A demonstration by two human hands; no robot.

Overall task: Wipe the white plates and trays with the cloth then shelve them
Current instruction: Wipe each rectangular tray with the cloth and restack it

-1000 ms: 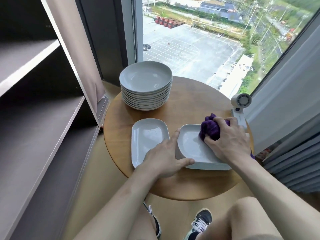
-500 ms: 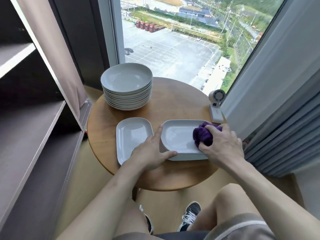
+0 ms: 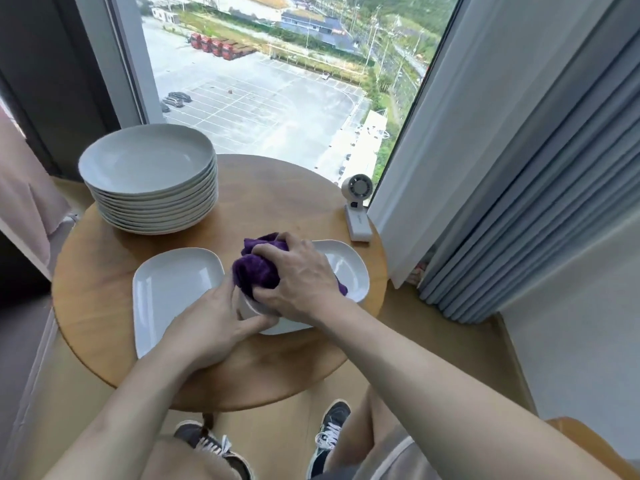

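The white tray (image 3: 346, 271), a glossy rounded rectangle with a raised rim, sits at the near right of a round wooden table (image 3: 277, 202). We see the right hand (image 3: 301, 282) clenched around a bunched purple cloth (image 3: 256, 271), plush and crumpled, pressing it onto the tray's left end. The left hand (image 3: 211, 323) grasps the tray's near left corner, fingers curled at the rim. Just beside it on the left lies a second tray (image 3: 173, 292) of the same smooth white shape, flat on the wood. Farther back on the left we find a neat stack of round, shallow white plates (image 3: 145, 164). A small white fan (image 3: 356, 206) stands upright at the table's right edge, near a grey pleated curtain (image 3: 536, 202), and a tall window (image 3: 259, 98) rises behind the table.
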